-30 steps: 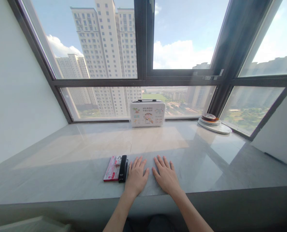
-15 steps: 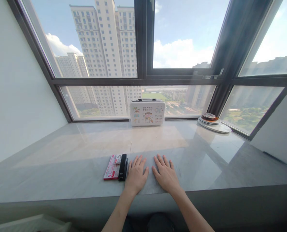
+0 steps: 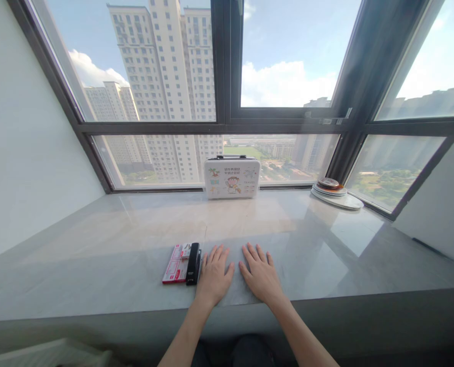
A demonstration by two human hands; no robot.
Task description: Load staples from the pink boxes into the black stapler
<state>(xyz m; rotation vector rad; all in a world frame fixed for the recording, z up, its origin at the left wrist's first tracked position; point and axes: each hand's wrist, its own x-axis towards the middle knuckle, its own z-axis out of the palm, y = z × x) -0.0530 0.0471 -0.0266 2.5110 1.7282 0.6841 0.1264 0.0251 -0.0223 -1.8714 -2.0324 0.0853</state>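
Observation:
My left hand (image 3: pixel 215 275) lies flat on the pale stone sill (image 3: pixel 127 285), fingers stretched away from me. Just left of it is a black stapler (image 3: pixel 193 264), close to the fingers; whether they touch I cannot tell. Beside the stapler lies a flat red-and-white box (image 3: pixel 174 270), with a smaller white box (image 3: pixel 186 251) at its upper right. My right hand (image 3: pixel 260 272) rests palm down on the sill, its fingers spread and nothing in it. A narrow strip of stone separates the two hands.
Against the window stands a white case (image 3: pixel 232 179) with cartoon prints and a dark handle. A stack of round plates or discs (image 3: pixel 332 191) sits in the right corner by the window frame (image 3: pixel 349 158). The sill's front edge runs below my wrists.

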